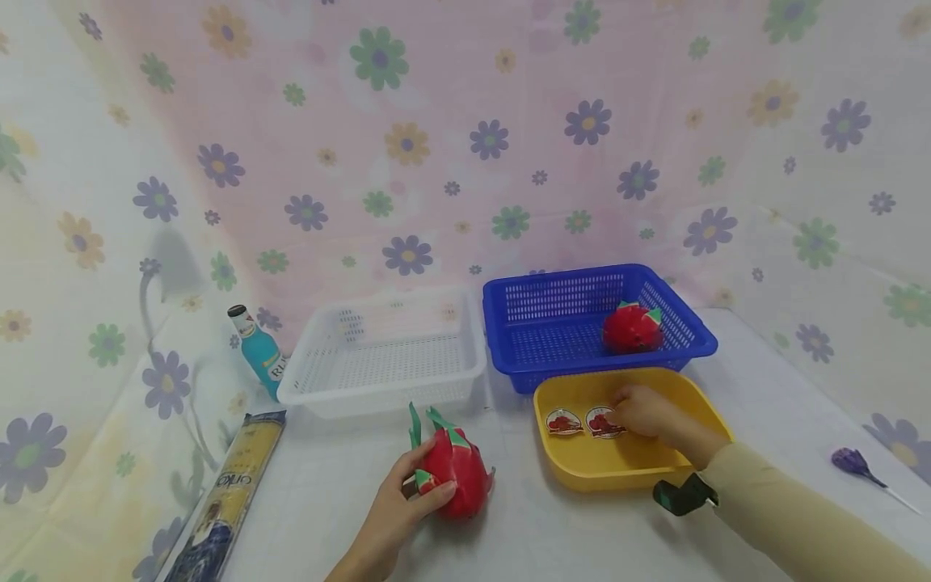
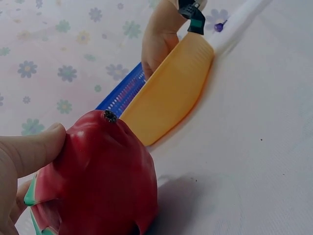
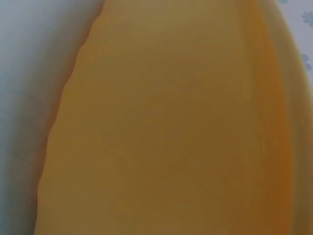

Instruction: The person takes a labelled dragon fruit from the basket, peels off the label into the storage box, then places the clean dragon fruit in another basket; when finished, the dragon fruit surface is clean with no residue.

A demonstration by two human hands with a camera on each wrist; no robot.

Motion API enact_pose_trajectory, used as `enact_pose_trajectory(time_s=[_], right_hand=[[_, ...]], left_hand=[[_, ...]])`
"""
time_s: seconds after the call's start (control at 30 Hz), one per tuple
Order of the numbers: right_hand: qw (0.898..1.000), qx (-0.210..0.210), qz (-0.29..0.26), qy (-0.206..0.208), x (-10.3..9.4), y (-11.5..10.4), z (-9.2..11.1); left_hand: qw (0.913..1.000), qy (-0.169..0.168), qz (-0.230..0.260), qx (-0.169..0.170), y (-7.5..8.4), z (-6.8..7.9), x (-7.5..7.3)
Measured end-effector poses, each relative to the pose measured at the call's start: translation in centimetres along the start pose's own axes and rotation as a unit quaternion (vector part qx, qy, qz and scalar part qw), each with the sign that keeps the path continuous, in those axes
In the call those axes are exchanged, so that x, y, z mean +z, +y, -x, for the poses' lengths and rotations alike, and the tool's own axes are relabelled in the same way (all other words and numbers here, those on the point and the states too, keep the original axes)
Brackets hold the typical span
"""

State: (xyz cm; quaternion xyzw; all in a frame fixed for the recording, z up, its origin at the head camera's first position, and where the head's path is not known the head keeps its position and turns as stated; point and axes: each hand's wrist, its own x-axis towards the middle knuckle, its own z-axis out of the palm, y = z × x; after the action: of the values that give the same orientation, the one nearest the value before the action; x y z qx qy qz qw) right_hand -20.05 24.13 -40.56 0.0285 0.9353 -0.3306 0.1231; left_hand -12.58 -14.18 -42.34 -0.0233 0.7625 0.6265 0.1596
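My left hand [image 1: 407, 501] grips a red dragon fruit [image 1: 460, 473] with green-tipped scales, thumb on the near side and fingers on the far side. In the left wrist view the fruit's dark end [image 2: 110, 116] faces the yellow basin. My right hand [image 1: 643, 412] reaches down inside the yellow basin [image 1: 582, 473], fingers bent downward beside a round sticker [image 1: 604, 422] with a red picture. A second such sticker [image 1: 563, 422] lies to its left. The right fingertips are hidden, and I cannot tell whether they pinch anything. The basin's wall fills most of the right wrist view.
Behind the basin stands a blue basket [image 1: 553, 339] with another dragon fruit [image 1: 631, 327] in it. A white basket [image 1: 393, 392] is left of it. Further left are a blue bottle [image 1: 260, 352] and a long yellow-and-blue packet [image 1: 233, 493]. A purple-headed stick [image 1: 858, 465] lies far right.
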Motion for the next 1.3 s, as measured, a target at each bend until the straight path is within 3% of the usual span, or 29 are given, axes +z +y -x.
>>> enact_pose_trajectory(time_s=[0.27,0.5,0.97,1.3], right_hand=[[0.996,-0.051,0.073,0.027,0.5,-0.5,0.8],[0.992,-0.031,0.121,0.034,1.0,-0.8,1.2],[0.987,-0.063,0.133,0.06,1.4,0.2,0.9],[0.989,-0.041,0.124,0.066,2.3,0.2,1.4]], left_hand=[[1.0,-0.002,0.001,0.006,0.0,0.0,0.0],[0.9999,-0.004,0.006,0.011,0.2,-0.1,0.2],[0.9996,-0.022,0.016,-0.002,0.2,-0.2,-0.1],[0.9994,-0.015,-0.009,-0.028,0.4,-0.4,0.0]])
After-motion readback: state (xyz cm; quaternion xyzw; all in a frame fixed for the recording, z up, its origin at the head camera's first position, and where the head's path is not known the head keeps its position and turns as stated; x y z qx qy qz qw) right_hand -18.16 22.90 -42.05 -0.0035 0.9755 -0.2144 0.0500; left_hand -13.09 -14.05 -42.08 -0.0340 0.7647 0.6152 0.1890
